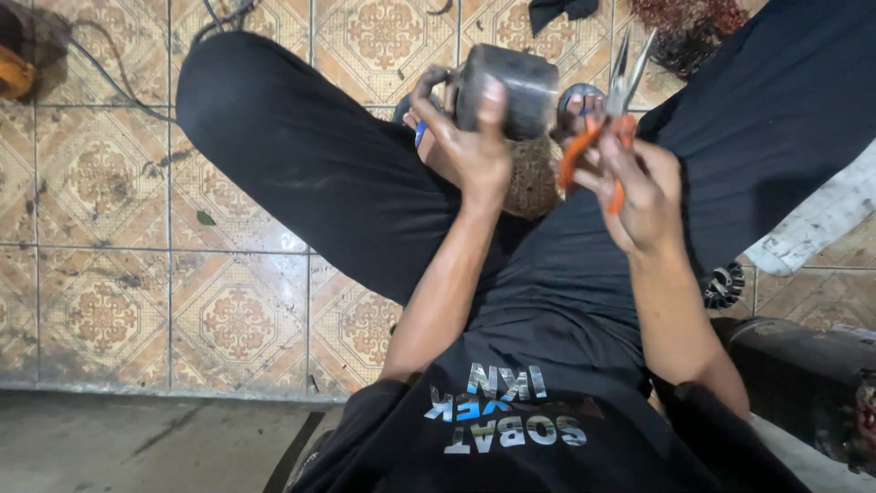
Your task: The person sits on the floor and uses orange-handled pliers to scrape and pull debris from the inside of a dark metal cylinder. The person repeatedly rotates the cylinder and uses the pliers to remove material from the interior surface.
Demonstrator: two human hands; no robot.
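Hands (pixel 474 146) around motor (pixel 511 87), pliers (pixel 607 128).

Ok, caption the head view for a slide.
Seated on patterned tile floor, left hand grips a grey motor housing while right hand holds orange-handled needle-nose pliers.

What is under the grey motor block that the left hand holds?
Under the grey motor block sits a brown copper coil, then the black trousers. The left hand covers the coil's left part.
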